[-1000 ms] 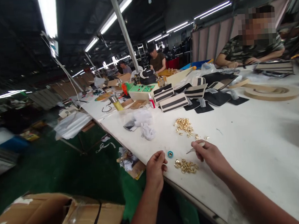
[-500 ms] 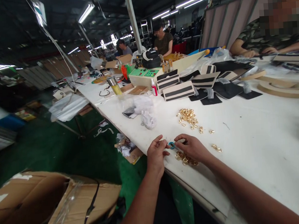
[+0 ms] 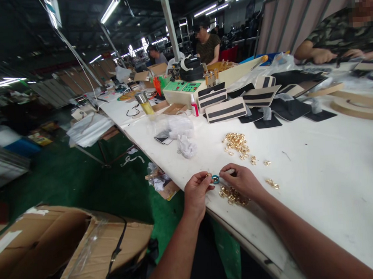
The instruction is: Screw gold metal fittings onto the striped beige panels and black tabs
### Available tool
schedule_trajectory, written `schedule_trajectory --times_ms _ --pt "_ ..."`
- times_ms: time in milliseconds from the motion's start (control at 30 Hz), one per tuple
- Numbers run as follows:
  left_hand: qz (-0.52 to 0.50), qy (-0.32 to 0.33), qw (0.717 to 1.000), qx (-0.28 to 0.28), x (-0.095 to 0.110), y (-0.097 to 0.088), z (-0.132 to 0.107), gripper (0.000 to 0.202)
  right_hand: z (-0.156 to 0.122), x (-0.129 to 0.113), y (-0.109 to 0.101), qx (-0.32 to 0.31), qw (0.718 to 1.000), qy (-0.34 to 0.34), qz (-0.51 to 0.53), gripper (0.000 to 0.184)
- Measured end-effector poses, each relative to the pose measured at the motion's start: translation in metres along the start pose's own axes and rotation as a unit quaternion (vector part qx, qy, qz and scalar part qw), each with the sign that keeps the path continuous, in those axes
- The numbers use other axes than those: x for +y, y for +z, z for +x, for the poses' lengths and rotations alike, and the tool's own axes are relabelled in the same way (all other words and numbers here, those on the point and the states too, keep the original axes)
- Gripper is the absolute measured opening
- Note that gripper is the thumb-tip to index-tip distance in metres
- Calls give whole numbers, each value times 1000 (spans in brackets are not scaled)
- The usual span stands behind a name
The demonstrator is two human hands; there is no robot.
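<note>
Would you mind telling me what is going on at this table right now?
A person works at a long white table. Their left hand pinches a small gold fitting, and their right hand holds a slim pale tool; both meet at a little blue ring. A small heap of gold fittings lies beside the right hand, a bigger heap farther out. Other people work at the far end.

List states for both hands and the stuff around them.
left hand, pinching a gold ring
right hand, closed on a white tool
blue ring, between the two hands' fingertips
near gold pile, loose heap, partly under the right hand
far gold pile, loose, scattered, apart from both hands
cardboard box, open
bottle, upright, capped
</note>
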State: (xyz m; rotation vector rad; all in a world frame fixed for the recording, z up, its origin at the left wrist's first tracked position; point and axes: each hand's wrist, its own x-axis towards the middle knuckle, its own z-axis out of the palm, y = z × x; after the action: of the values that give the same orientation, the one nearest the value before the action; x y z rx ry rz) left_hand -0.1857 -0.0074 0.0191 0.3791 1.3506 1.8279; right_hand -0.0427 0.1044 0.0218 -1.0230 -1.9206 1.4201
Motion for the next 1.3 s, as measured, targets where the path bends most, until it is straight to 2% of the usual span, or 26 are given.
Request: schedule_trajectory --times_ms 133,300,500,1300 --pt "9 6 1000 -3 -2 0 0 41 1 -3 -5 40 996 19 79 39" --pt "24 13 1000 -9 -6 -2 2 40 -6 -20 -7 67 984 13 162 42" --pt "47 24 998 -16 -6 -1 -1 36 -12 -30 -4 62 986 8 154 39" --pt "83 33 996 -15 -5 2 -4 31 -9 -20 -1 51 990 -1 128 38"
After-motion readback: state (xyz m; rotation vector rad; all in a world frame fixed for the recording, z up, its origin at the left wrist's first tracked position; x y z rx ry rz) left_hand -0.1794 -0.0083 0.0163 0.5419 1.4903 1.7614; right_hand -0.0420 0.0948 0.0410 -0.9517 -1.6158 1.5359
